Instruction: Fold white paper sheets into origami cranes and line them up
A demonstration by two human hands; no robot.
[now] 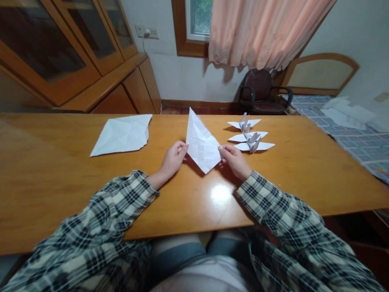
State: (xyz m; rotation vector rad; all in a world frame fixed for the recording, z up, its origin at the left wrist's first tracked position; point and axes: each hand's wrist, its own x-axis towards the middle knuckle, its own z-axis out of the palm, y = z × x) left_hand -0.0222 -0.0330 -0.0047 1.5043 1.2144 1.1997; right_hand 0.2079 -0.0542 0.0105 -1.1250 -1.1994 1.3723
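Note:
A folded white sheet of paper point(202, 142), kite-shaped with crease lines, is held up over the middle of the table. My left hand point(175, 156) pinches its left corner between thumb and fingers. On the other side, my right hand point(234, 160) pinches the right corner the same way. Behind my right hand stand three white paper cranes point(253, 145) with spread wings, close together. A creased, unfolded sheet of white paper point(123, 134) with an uneven right edge lies to the left, apart from my left hand.
The wooden table point(164, 207) ends just before my lap. Beyond it are a wooden cabinet point(127, 87) at the left, a dark office chair point(261, 91) and a pink curtain point(255, 32). A bed point(349, 138) with loose papers stands at the right.

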